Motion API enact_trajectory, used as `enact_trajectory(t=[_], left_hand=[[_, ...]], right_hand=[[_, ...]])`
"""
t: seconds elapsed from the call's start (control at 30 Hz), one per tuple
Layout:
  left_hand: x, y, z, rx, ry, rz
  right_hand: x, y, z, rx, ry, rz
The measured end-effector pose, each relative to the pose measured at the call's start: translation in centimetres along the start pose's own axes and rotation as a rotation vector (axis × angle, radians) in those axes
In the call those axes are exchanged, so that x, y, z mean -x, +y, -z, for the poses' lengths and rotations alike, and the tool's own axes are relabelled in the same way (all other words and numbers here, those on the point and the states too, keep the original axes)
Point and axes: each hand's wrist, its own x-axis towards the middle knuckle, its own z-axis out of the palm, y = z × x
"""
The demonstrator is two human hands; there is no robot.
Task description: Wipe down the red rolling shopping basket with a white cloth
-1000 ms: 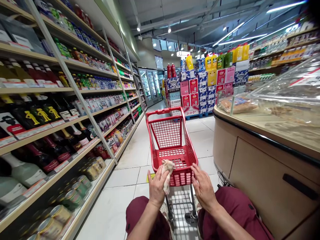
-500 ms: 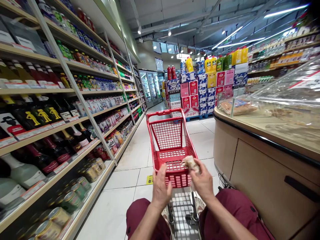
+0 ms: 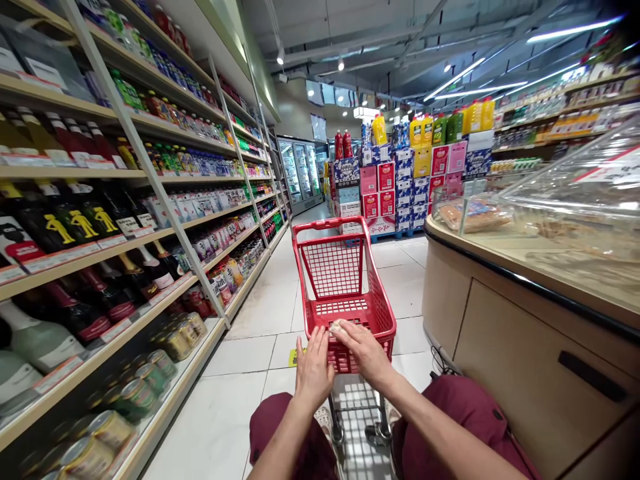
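A small red shopping cart (image 3: 381, 303) with a mesh basket stands between my knees. My right hand (image 3: 369, 353) lies over the basket's near rim, its fingers around a crumpled pale cloth (image 3: 339, 327) that is mostly covered by them. Just left of it, my left hand (image 3: 314, 368) rests at the same rim with fingers stretched out and holds nothing. The cart's red handle (image 3: 327, 225) is on the far side. Nothing lies in the visible part of the basket.
Drink shelves (image 3: 160, 237) with bottles and cans run along the left. A curved wooden counter (image 3: 505, 333) with clear covers is close on the right. Stacked drink boxes (image 3: 385, 193) stand ahead, and a black cable (image 3: 443, 360) lies by the counter base.
My right hand has moved left and down with the cloth, from above the basket's right side onto the near rim. My left hand has lowered slightly and flattened.
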Motion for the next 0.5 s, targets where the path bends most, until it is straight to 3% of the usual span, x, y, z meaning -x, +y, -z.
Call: enact_trajectory(t=[0.1,0.17,0.33,0.4,0.5], left_hand=[[0.2,0.1,-0.4,-0.027,0.045,0.04],[0.2,0.4,-0.5,-0.033,0.043,0.061],[0.3,0.3,0.0,-0.055,-0.01,0.053],[0.5,0.2,0.1,-0.072,-0.002,0.048],[0.7,0.1,-0.2,-0.082,0.02,0.083]], right_hand=[[1.5,2.8,1.0,-0.002,0.176,-0.127],[2.1,2.2,0.3,0.004,0.272,-0.198],[1.1,-3.0,-2.7,-0.076,0.22,-0.026],[1.1,-2.5,-2.3,-0.063,0.216,-0.025],[2.0,0.5,-0.7,0.0,0.257,-0.142]])
